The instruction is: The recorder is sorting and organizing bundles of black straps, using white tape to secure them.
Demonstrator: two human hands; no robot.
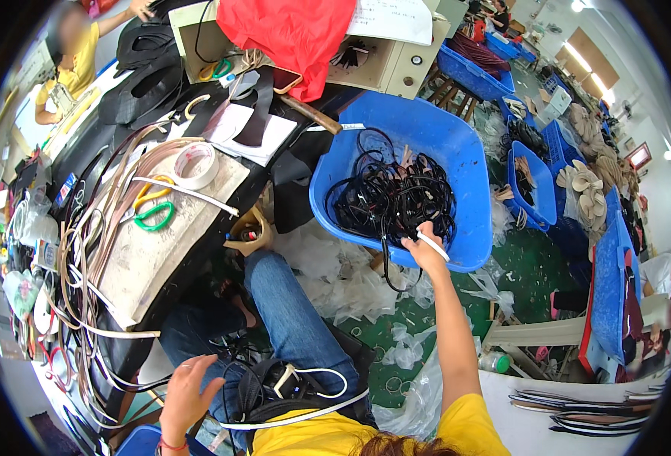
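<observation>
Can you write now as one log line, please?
left hand: open, looks empty, near blue jeans | right hand: at black straps in blue tub, grip unclear | pale board: tape roll

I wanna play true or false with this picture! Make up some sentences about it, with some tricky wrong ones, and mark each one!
1. The right hand is at the big blue bin. True.
2. That bin is full of red cloth. False: it holds tangled black straps.
3. A white tape roll lies left of the bin. True.
4. The left hand is inside the bin. False: it is down near the jeans.
5. The person's sleeve is green. False: it is yellow.
</observation>
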